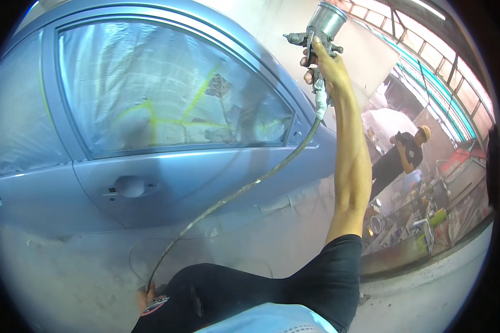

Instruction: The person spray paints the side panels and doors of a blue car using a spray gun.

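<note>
Alongside the blue car (205,177), our right grip (330,65) was wrapped around the handle of the spray gun (323,34), whose metal cup (328,20) sat just above our fingers and whose nozzle (290,38) pointed left. From below that grip, the hose (257,181) sloped down to our left grip (144,299), which was partly hidden and curled around it.

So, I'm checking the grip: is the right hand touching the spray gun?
Touching: the head view shows the right hand wrapped around the spray gun's handle.
</note>
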The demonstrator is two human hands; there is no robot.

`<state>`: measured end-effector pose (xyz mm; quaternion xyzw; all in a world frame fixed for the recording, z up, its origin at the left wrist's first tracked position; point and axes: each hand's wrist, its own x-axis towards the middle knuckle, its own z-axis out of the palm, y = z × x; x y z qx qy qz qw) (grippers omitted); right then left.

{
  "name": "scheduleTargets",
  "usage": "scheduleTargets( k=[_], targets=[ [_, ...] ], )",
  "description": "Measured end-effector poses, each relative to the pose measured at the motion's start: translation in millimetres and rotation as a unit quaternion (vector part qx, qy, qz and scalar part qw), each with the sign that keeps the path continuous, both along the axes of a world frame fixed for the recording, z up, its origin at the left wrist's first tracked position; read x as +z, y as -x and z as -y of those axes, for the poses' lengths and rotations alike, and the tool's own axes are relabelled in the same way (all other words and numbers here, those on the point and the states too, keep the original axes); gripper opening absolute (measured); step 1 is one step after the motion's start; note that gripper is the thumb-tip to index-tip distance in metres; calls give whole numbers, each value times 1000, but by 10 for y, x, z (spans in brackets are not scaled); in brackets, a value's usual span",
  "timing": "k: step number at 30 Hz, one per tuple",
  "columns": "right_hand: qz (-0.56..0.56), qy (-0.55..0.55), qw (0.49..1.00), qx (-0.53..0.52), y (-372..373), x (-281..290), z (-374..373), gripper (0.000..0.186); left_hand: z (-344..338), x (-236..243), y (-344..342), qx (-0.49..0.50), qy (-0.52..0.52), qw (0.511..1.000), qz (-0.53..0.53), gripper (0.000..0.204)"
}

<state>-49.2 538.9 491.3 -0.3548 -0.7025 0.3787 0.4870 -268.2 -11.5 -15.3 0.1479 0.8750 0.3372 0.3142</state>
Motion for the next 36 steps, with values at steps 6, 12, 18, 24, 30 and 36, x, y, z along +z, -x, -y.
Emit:
scheduleTargets(
  k=[6, 12, 18, 24, 30, 36],
  targets=[
    [-35, 26, 999, -17, -851, -647, -655, 47, -539, 251, -107, -9, 5, 1000, 10, 53],
    [-75, 55, 993, -66, -1595, -1276, -906, 43, -887, 486, -136, -27, 56, 998, -34, 53],
    [-90, 93, 982, -137, -2194, -1819, -1039, 44, -1001, 562, -114, -66, 20, 997, -19, 53],
    [-95, 115, 962, -227, -2483, -2143, -1179, 46, -1008, 453, -153, -67, 37, 996, -48, 54],
    [-77, 66, 975, -198, -2150, -1750, -1044, 42, -662, -339, 144, -146, -62, 985, 70, 55],
    [-85, 55, 991, -87, -1166, -838, -573, 42, -634, -58, 65, -100, -32, 993, -48, 55]
  ],
)
